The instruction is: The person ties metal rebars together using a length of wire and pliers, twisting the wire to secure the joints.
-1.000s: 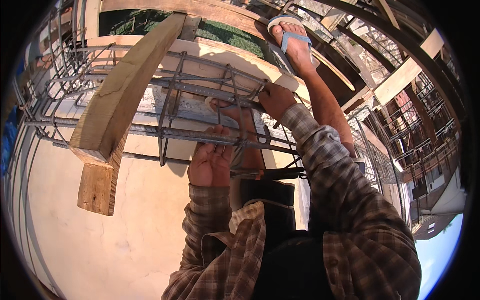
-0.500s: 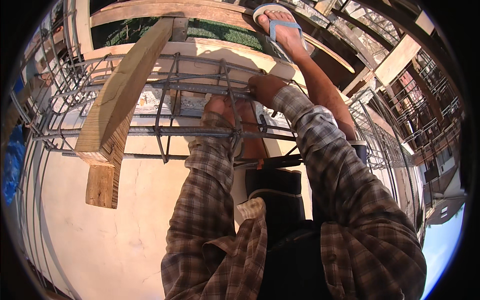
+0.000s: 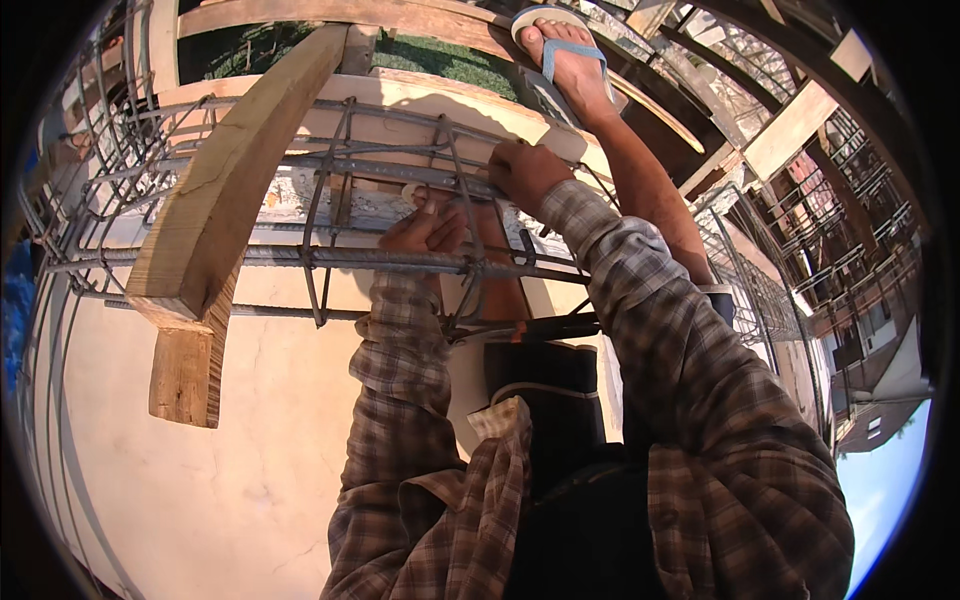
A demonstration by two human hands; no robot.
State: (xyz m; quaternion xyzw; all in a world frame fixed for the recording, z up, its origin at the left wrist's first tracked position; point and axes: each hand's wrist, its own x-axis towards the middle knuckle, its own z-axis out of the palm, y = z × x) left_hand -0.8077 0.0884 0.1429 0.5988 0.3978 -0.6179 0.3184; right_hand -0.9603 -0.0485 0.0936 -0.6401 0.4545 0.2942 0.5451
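Note:
A rebar cage (image 3: 380, 257) of ribbed bars and bent stirrups (image 3: 318, 215) runs across in front of me. My left hand (image 3: 428, 228) is inside it, between the near and far bars, with its fingers curled in. A small pale bit shows by its fingertips, too small to name. My right hand (image 3: 532, 172) is closed at the far upper bar, right of a stirrup; whatever its fingers pinch is hidden. Both sleeves are brown plaid. Below the cage, a dark tool (image 3: 555, 327) with a red-orange end lies beside my dark clothing.
A thick wooden beam (image 3: 235, 170) slants over the cage at the left, its end jutting toward me. My foot in a blue-strapped flip-flop (image 3: 575, 60) rests on boards at the far right. Pale formwork (image 3: 230, 460) lies below; more rebar (image 3: 760, 270) stands at the right.
My left hand has moved left and toward me, its curled fingers now showing above the near bar. The right hand has shifted slightly left along the far bar. The view has tilted a little.

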